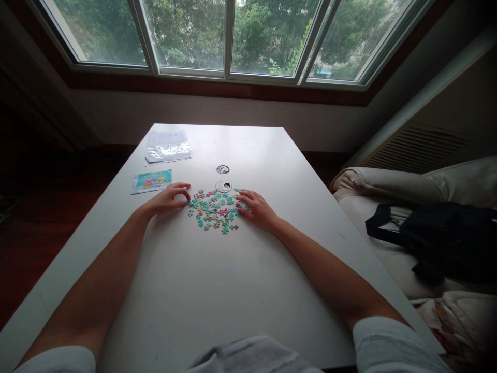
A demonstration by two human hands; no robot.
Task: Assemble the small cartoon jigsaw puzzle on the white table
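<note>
A loose heap of small jigsaw puzzle pieces (213, 210), in teal, pink and yellow, lies spread on the white table (233, 290) between my hands. My left hand (170, 199) rests at the heap's left edge, its fingers bent and a gap showing between thumb and forefinger. On the opposite side, my right hand (257, 208) lies over the edge pieces with its fingers apart. I see nothing gripped in either hand. Left of the heap, beyond my left hand, is a colourful cartoon picture sheet (152, 180).
Papers in a clear plastic sleeve (169, 146) lie at the table's far left. Two round fittings, a far one (222, 169) and a near one (223, 186), sit behind the pieces. To the right, a dark bag (450, 243) rests on a pale sofa (357, 207). Windows (229, 41) stand beyond.
</note>
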